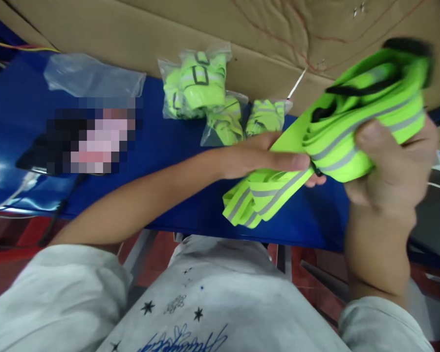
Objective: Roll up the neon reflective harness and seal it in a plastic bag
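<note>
A neon-green reflective vest (355, 127) with grey stripes and black trim is bunched up in front of me, above the blue table (168, 142). My right hand (388, 166) is closed around its folded upper part, thumb pressed on the stripes. My left hand (267, 159) pinches the vest's lower straps, which hang down toward the table edge. Both hands grip the same vest.
Several bagged neon-green vests (198, 83) lie at the table's far side against a large brown cardboard sheet (242, 29). An empty clear plastic bag (91, 76) lies far left. A pixelated patch covers a dark device with cables at left. Red floor shows below.
</note>
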The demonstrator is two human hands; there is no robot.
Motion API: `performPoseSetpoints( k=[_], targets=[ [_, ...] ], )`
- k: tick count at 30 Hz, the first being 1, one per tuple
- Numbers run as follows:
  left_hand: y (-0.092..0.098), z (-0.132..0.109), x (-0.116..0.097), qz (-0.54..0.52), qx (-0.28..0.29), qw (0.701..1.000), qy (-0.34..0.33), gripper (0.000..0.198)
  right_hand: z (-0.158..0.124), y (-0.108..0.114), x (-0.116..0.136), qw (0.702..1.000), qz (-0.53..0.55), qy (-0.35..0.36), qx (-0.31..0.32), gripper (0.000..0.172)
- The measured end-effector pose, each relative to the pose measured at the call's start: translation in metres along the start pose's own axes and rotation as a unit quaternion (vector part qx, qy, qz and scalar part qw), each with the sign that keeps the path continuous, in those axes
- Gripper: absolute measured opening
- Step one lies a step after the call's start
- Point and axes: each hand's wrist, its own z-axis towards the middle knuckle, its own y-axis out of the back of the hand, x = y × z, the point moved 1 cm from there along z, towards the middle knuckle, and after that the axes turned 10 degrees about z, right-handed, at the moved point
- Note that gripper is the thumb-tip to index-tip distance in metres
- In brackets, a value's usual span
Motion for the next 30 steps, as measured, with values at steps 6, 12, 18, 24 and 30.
performPoseSetpoints(
  k=[6, 12, 18, 24, 30],
  targets=[
    [0.013, 0.004, 0.078, -0.199, -0.095, 0.964, 0.151, 0.052, -0.010, 0.012, -0.068, 0.966, -0.256, 0.028, 0.030, 0.040],
    [0.026, 0.003, 0.101, -0.200, -0.129, 0.961, 0.142, 0.056, -0.036, 0.031, -0.110, 0.925, -0.327, 0.139, 0.134, 0.035],
    [0.024, 0.003, 0.096, -0.207, -0.062, 0.972, 0.091, 0.074, -0.032, 0.043, -0.106, 0.860, -0.363, 0.240, 0.265, 0.040],
    [0.022, 0.000, 0.098, -0.236, -0.143, 0.952, 0.136, 0.056, -0.033, 0.041, -0.074, 0.853, -0.284, 0.038, 0.437, 0.067],
    [0.017, 0.002, 0.097, -0.189, -0.148, 0.960, 0.146, 0.051, -0.042, 0.065, -0.067, 0.970, -0.055, -0.172, 0.161, 0.058]
  ],
)
